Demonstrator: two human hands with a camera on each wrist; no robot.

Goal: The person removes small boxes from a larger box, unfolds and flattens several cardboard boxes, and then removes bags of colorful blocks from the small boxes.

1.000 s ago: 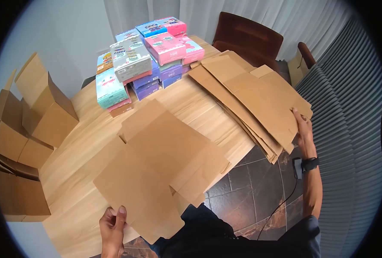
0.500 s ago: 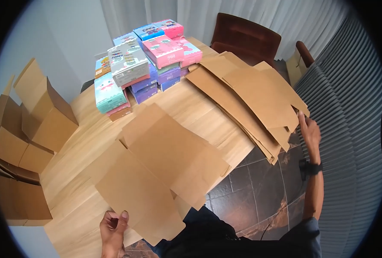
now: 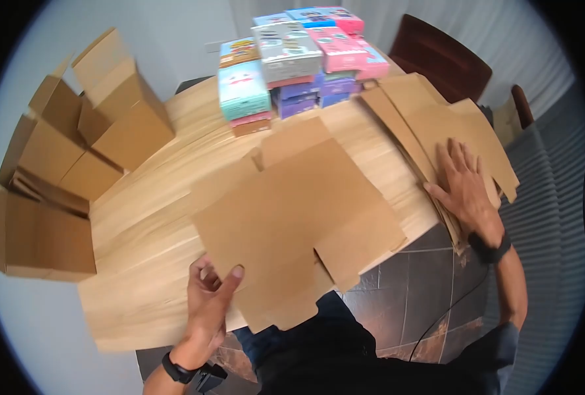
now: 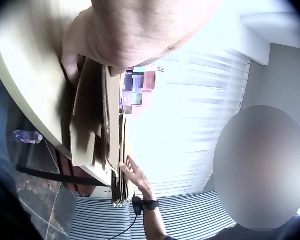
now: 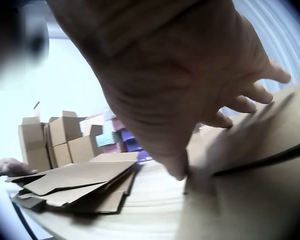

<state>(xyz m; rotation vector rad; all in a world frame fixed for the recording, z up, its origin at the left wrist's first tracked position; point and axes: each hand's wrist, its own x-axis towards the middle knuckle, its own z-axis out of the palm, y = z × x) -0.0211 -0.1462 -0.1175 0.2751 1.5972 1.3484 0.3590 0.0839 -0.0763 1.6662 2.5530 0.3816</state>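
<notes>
My left hand [image 3: 210, 293] pinches the near left edge of a flattened cardboard box [image 3: 292, 204], thumb on top and fingers beneath. In the left wrist view, that cardboard [image 4: 87, 107] shows folded layers hanging from the grip. Over on the right, my right hand [image 3: 467, 187] rests with spread fingers on a stack of flat cardboard boxes [image 3: 431, 108]. The right wrist view has its fingertips close over the top sheet [image 5: 260, 195], which shows a dark slit. Part of the stack is hidden under the hand.
Opened cardboard boxes [image 3: 125, 125] stand along the table's left side. Colourful printed boxes [image 3: 286, 56] are piled at the back of the wooden table [image 3: 154, 243]. A brown chair [image 3: 440, 56] stands behind, and a grey pleated curtain [image 3: 549, 191] hangs at the right.
The head view has turned left. My right hand has gone from the stack's near right edge to lying spread on top. My left hand keeps its grip on the flattened cardboard box.
</notes>
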